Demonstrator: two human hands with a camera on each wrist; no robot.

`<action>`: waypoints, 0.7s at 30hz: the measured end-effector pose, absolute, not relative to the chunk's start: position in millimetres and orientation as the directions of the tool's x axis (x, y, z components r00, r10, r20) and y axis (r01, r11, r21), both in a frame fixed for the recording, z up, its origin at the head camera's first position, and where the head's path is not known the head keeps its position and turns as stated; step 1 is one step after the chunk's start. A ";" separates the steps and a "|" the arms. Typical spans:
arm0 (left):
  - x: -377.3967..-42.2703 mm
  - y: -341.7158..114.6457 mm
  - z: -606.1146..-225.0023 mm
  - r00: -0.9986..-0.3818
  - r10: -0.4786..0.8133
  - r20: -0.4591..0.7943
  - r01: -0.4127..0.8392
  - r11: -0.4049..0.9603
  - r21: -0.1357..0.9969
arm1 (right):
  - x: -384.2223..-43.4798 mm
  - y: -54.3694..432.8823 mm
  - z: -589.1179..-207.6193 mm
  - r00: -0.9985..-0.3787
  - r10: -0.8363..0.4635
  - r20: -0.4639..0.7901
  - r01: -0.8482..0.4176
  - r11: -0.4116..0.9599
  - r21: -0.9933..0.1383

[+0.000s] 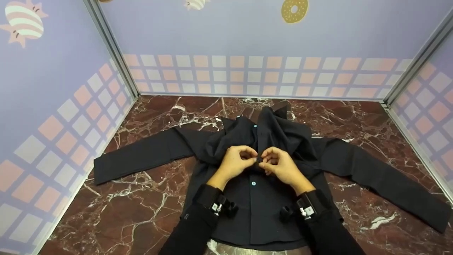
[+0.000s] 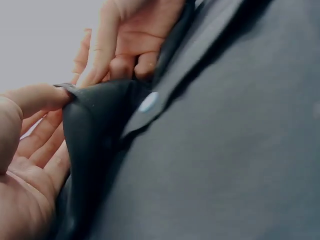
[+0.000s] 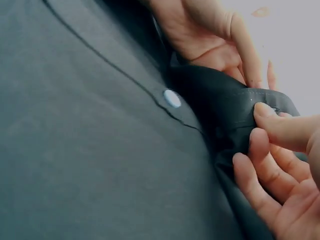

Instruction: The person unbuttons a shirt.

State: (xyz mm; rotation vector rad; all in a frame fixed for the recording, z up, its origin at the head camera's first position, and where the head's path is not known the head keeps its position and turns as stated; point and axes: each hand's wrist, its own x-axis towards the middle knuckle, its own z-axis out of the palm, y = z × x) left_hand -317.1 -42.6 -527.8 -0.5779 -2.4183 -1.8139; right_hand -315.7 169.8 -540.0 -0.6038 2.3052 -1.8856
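A dark long-sleeved button-up shirt [image 1: 231, 226] lies with its front facing up and its sleeves spread to both sides. Near the middle of its front, my left hand [image 1: 236, 162] pinches the raised placket between thumb and fingers. Close beside it, my right hand [image 1: 281, 165] pinches the same strip from the other side, its thumb [image 3: 285, 130] pressing on the stitched cloth. The button between the fingertips is mostly hidden. Below the hands shows a pale blue fastened button [image 1: 253, 183], seen close up in the left wrist view too. Another button [image 1: 255, 126] sits higher, towards the collar.
The shirt rests on a dark red marbled tabletop [image 1: 141, 209] with white veins. Lilac panels [image 1: 247, 39] with a checked border stand at the back and both sides. Cloth is bunched around the collar [image 1: 274, 115]. Black wrist cameras [image 1: 226, 205] hang close over the shirt.
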 end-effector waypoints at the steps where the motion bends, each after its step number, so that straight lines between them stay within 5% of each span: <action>1: -317.7 -43.9 -526.0 -0.931 0.229 0.283 0.334 0.227 0.915 | -316.1 170.3 -539.2 -0.918 -0.355 0.178 -0.242 0.144 -0.960; 13: -325.0 -55.6 -515.9 -0.869 -0.312 0.385 0.311 0.262 0.914 | -321.2 178.9 -529.7 -0.957 0.074 0.279 -0.282 -0.038 -0.959; 18: -320.7 -50.4 -508.1 -0.799 -0.314 0.513 0.413 0.334 0.847 | -319.2 176.6 -525.8 -0.942 0.082 0.326 -0.331 -0.057 -0.942; 21: -313.1 -44.6 -495.5 -0.770 -0.156 0.619 0.546 0.342 0.765 | -318.0 175.0 -522.1 -0.923 0.094 0.373 -0.380 -0.075 -0.922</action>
